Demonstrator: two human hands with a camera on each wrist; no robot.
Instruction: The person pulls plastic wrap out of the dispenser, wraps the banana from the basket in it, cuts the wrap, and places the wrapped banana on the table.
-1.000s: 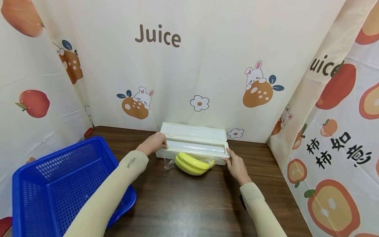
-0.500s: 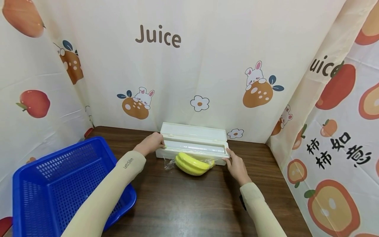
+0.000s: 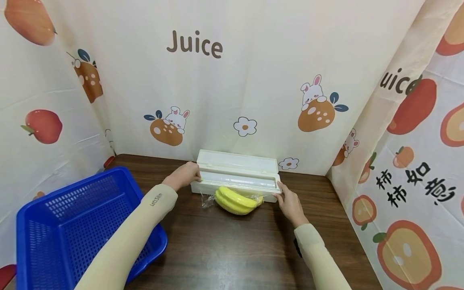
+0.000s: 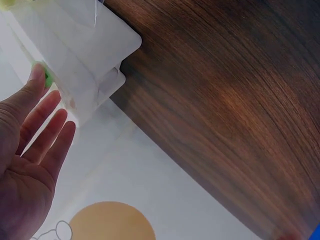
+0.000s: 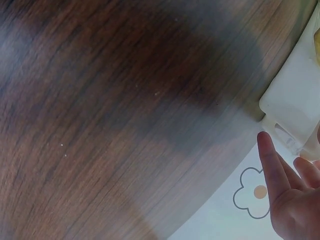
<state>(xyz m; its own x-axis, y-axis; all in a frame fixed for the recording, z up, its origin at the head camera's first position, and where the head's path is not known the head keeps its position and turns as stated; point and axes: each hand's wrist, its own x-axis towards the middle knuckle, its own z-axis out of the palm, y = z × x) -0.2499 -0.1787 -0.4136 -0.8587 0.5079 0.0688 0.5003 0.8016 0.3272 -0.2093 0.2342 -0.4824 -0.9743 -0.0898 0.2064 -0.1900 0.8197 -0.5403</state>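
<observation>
A white cling film dispenser box (image 3: 235, 188) stands at the back of the table with its lid (image 3: 237, 161) raised and a clear film roll (image 3: 239, 180) inside. My left hand (image 3: 184, 176) is at its left end, thumb and forefinger pinching a small green slide cutter (image 4: 48, 77); the other fingers extend loosely. At the right end, my right hand (image 3: 290, 205) holds the box, thumb on the front and fingers at the corner. In front lies a bunch of yellow bananas (image 3: 236, 201) under clear film (image 3: 207, 200), which bunches up at their left.
A blue plastic basket (image 3: 119, 174) sits on the left of the dark wooden table (image 3: 224, 249), under the left forearm. Fruit-printed curtains (image 3: 246, 80) enclose the table at the back and both sides.
My left hand has slid slightly left along the box edge to its left end, with the green slide cutter. The right hand, box and bananas stay where they were.
</observation>
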